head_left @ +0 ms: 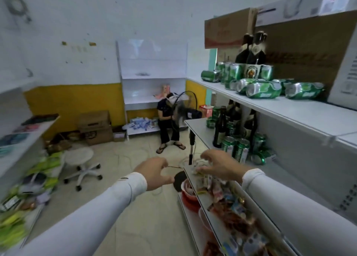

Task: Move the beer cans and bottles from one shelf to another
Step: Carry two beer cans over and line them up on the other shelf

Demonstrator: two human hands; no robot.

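Green beer cans (pixel 262 89) lie and stand on the upper white shelf (pixel 289 109) at the right, with dark bottles (pixel 255 49) behind them. On the shelf below (pixel 197 128) stand more dark bottles (pixel 220 126) and upright green cans (pixel 235 147); one can (pixel 260 158) lies on its side. My left hand (pixel 154 172) hangs over the floor, fingers loosely curved, holding nothing. My right hand (pixel 218 164) reaches forward just left of the lower cans, fingers spread and curved, empty, not touching them.
Snack packets (pixel 228 203) fill the shelf under my right arm. A standing fan (pixel 191 140) is by the shelf corner. A person (pixel 170 120) sits at the back near a white rack (pixel 152 78). A white stool (pixel 81 159) and goods shelves stand left.
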